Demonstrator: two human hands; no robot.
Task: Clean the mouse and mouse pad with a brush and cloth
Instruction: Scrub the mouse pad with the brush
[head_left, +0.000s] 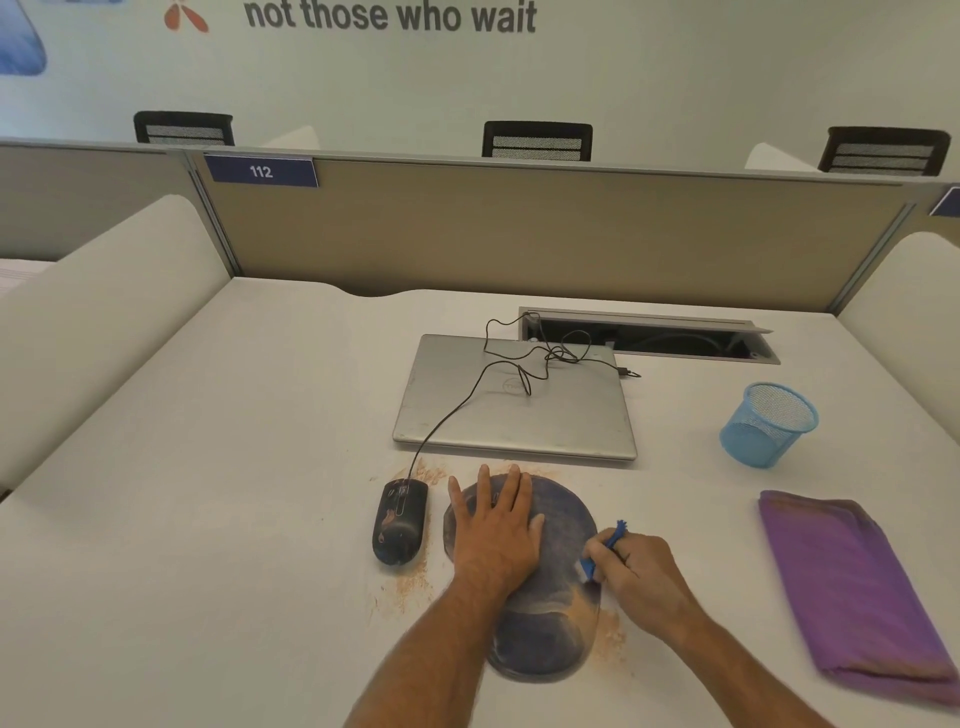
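A dark blue mouse pad with a wrist rest lies on the white desk, streaked with tan dust. My left hand presses flat on its far half, fingers spread. My right hand grips a small blue brush, bristles down on the pad's right edge. A black wired mouse, smeared with dust, sits just left of the pad. A folded purple cloth lies at the right.
A closed silver laptop lies behind the pad with the mouse cable looped over it. A blue mesh cup stands at the right. Tan dust is scattered on the desk around pad and mouse. A cable hatch is open at the back.
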